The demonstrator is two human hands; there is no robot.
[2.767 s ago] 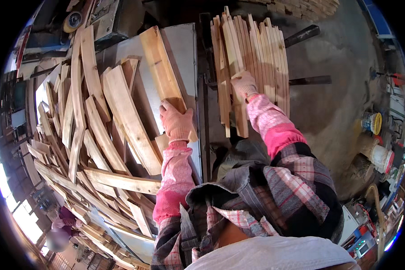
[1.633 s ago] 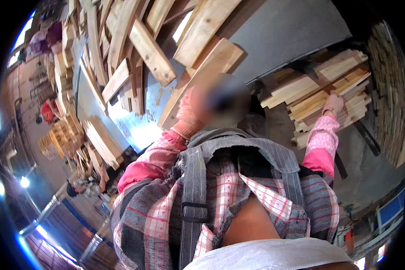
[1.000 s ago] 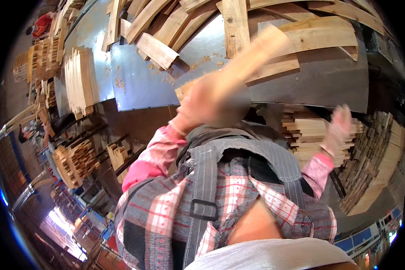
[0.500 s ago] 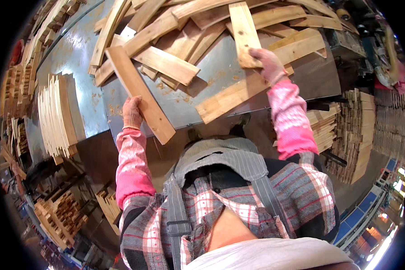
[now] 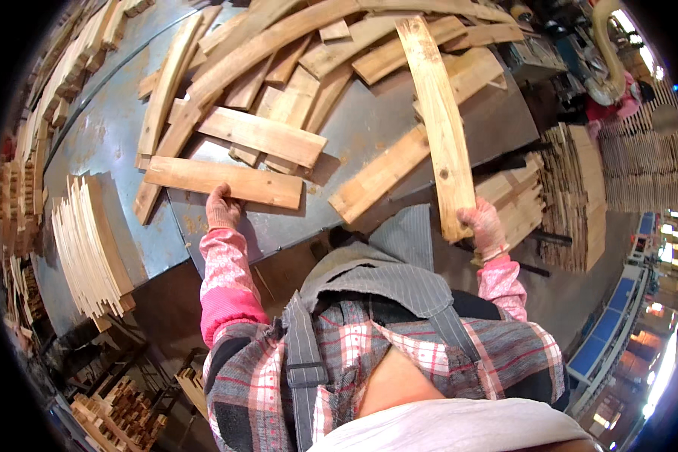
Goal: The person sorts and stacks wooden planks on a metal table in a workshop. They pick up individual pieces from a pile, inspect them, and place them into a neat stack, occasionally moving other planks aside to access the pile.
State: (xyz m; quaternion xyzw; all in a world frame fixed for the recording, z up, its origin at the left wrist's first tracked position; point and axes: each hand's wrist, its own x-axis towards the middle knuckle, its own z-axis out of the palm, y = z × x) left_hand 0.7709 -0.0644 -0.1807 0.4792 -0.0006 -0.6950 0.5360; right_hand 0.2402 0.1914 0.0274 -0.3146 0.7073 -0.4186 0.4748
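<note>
Right hand [image 5: 484,226] grips long plank [image 5: 437,120] by its near end, long axis pointing away; left hand [image 5: 222,209] clasps short board [image 5: 222,182] at steel table's [image 5: 128,248] near edge.

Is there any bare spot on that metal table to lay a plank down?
Yes: bare grey metal table left of the flat plank at the left hand, and mid-table beside the long plank the right hand holds. The far side is crowded.

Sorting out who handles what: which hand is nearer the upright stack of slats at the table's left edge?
Left. The left hand rests on a flat board just right of the stack of slats; the right hand grips a long plank across the table.
</note>
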